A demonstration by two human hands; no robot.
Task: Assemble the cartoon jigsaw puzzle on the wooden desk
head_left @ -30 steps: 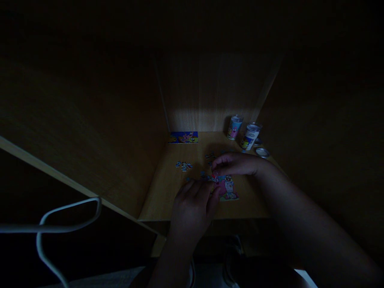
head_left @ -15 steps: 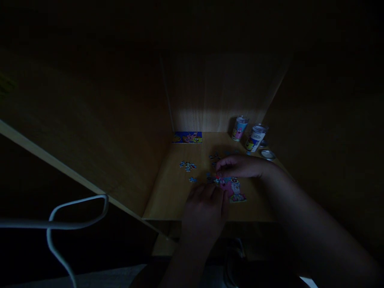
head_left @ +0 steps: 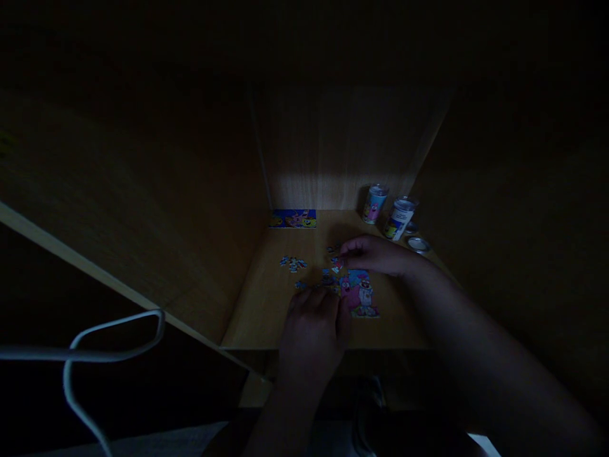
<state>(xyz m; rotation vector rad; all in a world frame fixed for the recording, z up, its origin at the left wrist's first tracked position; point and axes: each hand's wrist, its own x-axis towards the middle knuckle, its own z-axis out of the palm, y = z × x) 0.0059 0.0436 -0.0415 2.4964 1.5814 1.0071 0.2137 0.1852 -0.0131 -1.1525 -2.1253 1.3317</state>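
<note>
A partly joined jigsaw puzzle (head_left: 362, 293) with pink and blue cartoon figures lies on the wooden shelf. My left hand (head_left: 311, 327) is at its left edge, fingers curled down and thumb against the joined part; the fingertips are hidden. Just above the puzzle, my right hand (head_left: 368, 252) has its fingers pinched together at a small puzzle piece (head_left: 336, 264) with red and light blue on it. Other pieces (head_left: 327, 277) lie between the hands, partly covered by the left one.
A group of loose pieces (head_left: 294, 263) lies left. A blue picture card (head_left: 292, 219) is at the back left. Two clear-topped cartoon canisters, one rear (head_left: 375, 204) and one nearer (head_left: 399, 219), stand at back right beside a round lid (head_left: 418, 245). A white cable (head_left: 114, 358) hangs left.
My right hand has lifted back from the joined puzzle toward the loose pieces, uncovering the puzzle's top. My left hand stays at the puzzle's left edge. The view has shifted slightly.
</note>
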